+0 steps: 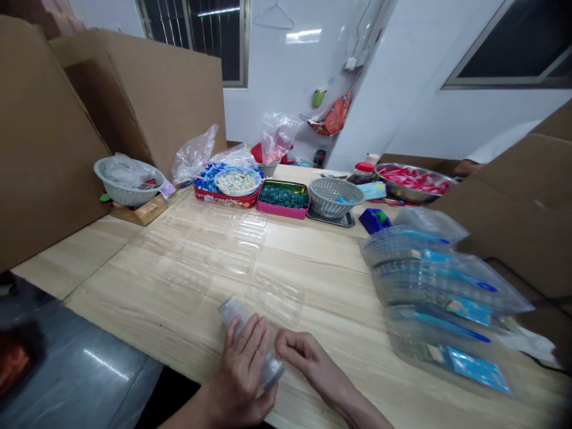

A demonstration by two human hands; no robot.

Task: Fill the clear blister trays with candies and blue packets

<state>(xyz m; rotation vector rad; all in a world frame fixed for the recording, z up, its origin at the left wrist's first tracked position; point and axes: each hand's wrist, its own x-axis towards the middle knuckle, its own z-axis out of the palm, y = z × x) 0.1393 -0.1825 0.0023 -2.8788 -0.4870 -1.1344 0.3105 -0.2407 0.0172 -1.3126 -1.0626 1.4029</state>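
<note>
My left hand (245, 363) is closed around a stack of clear plastic blister trays (232, 310), seen edge-on and blurred, tilted above the table's near edge. Beside its right side is my right hand (308, 360), thumb and fingers pinched together; whatever is between them, if anything, is hidden. Beyond both hands, several clear trays (232, 256) lie flat in rows on the wooden table (330, 286). One of them, a clear tray (279, 292), lies closest to the fingers.
At right, clear packs with blue toothbrushes (447, 280) lie piled. Along the back stand a red tin (227, 198), a pink tray of teal pieces (283, 199), a grey basket (333, 196) and a steel bowl (411, 189). Cardboard boxes (165, 95) rise at the left.
</note>
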